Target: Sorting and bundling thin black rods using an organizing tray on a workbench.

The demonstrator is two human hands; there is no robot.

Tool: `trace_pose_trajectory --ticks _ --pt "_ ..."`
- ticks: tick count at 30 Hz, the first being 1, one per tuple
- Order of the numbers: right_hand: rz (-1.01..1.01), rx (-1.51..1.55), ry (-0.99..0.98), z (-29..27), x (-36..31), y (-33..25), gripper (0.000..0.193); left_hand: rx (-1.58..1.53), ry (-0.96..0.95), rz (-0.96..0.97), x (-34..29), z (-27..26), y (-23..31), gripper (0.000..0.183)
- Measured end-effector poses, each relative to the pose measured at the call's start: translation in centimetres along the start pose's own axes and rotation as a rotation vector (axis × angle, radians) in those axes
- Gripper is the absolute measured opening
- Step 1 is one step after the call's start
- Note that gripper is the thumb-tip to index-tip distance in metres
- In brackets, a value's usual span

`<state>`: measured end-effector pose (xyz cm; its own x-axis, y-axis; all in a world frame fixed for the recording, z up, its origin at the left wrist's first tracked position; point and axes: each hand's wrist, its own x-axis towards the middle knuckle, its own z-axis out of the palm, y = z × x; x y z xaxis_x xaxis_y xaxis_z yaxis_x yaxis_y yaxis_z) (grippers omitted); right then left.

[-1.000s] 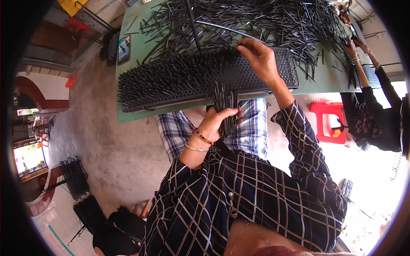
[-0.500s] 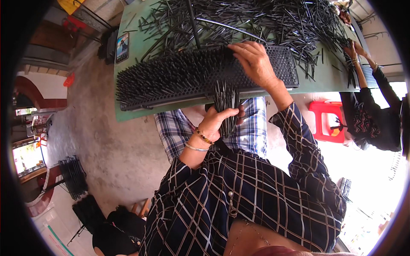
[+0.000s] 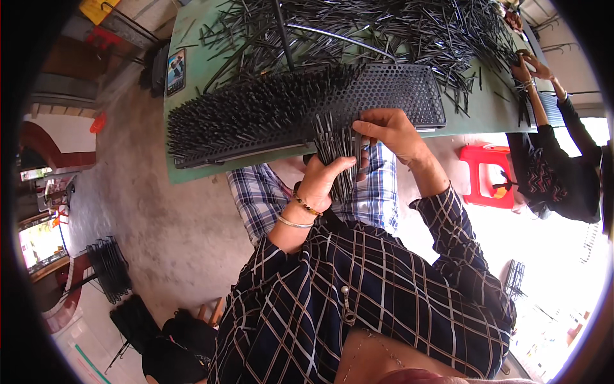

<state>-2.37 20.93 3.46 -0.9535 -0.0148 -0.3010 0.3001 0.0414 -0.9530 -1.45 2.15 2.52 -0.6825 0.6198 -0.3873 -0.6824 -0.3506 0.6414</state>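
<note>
Shirt: the dark checked shirt (image 3: 358, 275) is nearest, and blue and white checked trousers (image 3: 249, 198) show past it.
Left hand: the left hand (image 3: 316, 182) is wrapped around a bundle of thin black sticks (image 3: 334, 150), with the thumb across it.
Bundle: it is over the lap, just at the table's near edge, with its tips pointing to the far side.
Right hand: the right hand (image 3: 389, 131) has its fingers bent and its thumb by the right side of the bundle. I cannot tell if it pinches a stick.
Holey board: a black board full of holes (image 3: 409, 96) lies along the near side of the green table (image 3: 457, 128).
Standing sticks: lots of black sticks (image 3: 236, 115) poke up from its left and middle; its right end shows bare holes.
Right side: a red stool (image 3: 472, 176) is near another person's dark clothes (image 3: 563, 176).
Phone: a phone (image 3: 176, 72) lies at the table's left edge.
Far pile: loose black sticks (image 3: 409, 32) lie in a big messy heap.
</note>
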Motion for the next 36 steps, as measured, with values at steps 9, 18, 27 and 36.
trace_pose_trajectory --ticks 9,18,27,36 --pt "-0.466 -0.131 0.399 -0.6 2.3 -2.7 0.020 -0.067 0.122 -0.042 0.3 -1.5 -1.7 0.018" --pt "-0.717 -0.420 0.470 0.9 5.7 -2.3 0.018 0.011 0.076 -0.036 -0.1 -1.1 -1.4 0.020" --pt "-0.730 -0.429 0.567 1.1 6.0 -1.9 0.017 -0.009 0.090 -0.044 -0.1 -1.0 -1.1 0.016" --pt "-0.861 -0.574 0.499 1.5 6.0 -0.3 0.018 0.014 0.073 -0.059 0.0 -1.2 -1.3 0.019"
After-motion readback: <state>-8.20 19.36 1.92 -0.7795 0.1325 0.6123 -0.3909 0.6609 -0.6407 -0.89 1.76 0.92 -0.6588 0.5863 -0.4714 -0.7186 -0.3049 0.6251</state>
